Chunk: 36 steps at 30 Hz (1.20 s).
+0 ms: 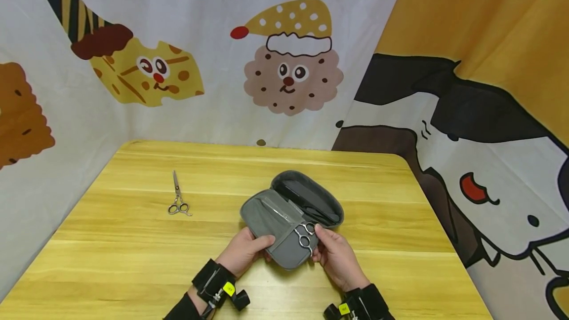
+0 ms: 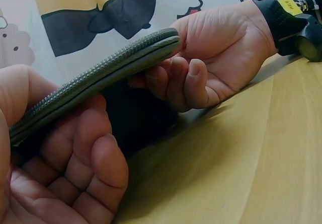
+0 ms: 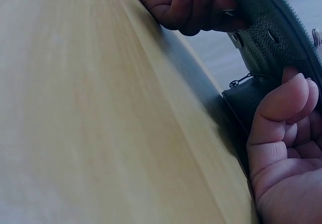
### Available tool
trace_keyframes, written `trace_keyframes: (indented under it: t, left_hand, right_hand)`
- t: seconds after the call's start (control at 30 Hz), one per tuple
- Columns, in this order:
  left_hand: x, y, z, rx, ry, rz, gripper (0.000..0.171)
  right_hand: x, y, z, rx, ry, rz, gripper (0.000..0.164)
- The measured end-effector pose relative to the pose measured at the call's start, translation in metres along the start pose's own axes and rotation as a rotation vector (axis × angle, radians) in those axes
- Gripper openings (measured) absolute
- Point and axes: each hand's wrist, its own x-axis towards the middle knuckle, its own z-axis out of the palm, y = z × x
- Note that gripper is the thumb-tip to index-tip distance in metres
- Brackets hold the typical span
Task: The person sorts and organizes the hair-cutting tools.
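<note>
An unzipped grey zip case (image 1: 284,256) lies spread in the middle of the table, its near half tilted up off the wood. My left hand (image 1: 246,251) grips that half's left edge, thumb on top and fingers curled beneath, as the left wrist view shows. On the other side, my right hand (image 1: 339,257) pinches the right edge beside a pair of scissors (image 1: 304,241). The handles of these scissors stick out of a pocket, which hides the blades. Dark items (image 1: 302,201) lie in the deeper far half; their kind is unclear. A zipper pull (image 3: 240,80) hangs from the case.
Another pair of silver scissors (image 1: 178,201) lies on the wooden table (image 1: 111,260), left of the case, blades pointing away. Behind the table hangs a cloth (image 1: 178,122) printed with cartoon figures.
</note>
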Motion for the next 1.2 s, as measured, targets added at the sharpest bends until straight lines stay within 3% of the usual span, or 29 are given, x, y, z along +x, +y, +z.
trace_keyframes:
  t: [0.27, 0.57, 0.67, 0.8, 0.97, 1.07, 1.2]
  left_hand:
    - [0.001, 0.000, 0.002, -0.006, 0.007, -0.011, 0.029]
    - [0.002, 0.000, 0.006, -0.064, 0.040, -0.012, 0.051]
    - [-0.002, 0.003, 0.006, -0.011, 0.076, -0.025, 0.049]
    - [-0.013, 0.013, 0.002, 0.206, 0.162, -0.048, 0.042]
    - [-0.033, 0.037, -0.011, 0.636, 0.330, -0.024, 0.034]
    - [-0.044, 0.055, -0.020, 0.890, 0.467, 0.054, 0.032]
    - [-0.055, 0.080, -0.036, 1.137, 0.642, 0.200, 0.042]
  right_hand:
    - [0.000, 0.002, -0.003, -0.014, -0.012, -0.011, 0.040]
    - [-0.002, 0.002, -0.001, -0.057, -0.021, -0.035, 0.042]
    - [-0.002, 0.002, 0.001, -0.058, -0.016, -0.041, 0.040]
    - [-0.001, 0.004, 0.003, -0.056, -0.016, -0.048, 0.037]
    - [-0.001, 0.003, 0.003, -0.057, -0.035, -0.057, 0.037]
    - [-0.002, 0.002, 0.002, -0.060, -0.033, -0.058, 0.037]
    - [-0.002, 0.001, 0.001, -0.062, -0.027, -0.058, 0.038]
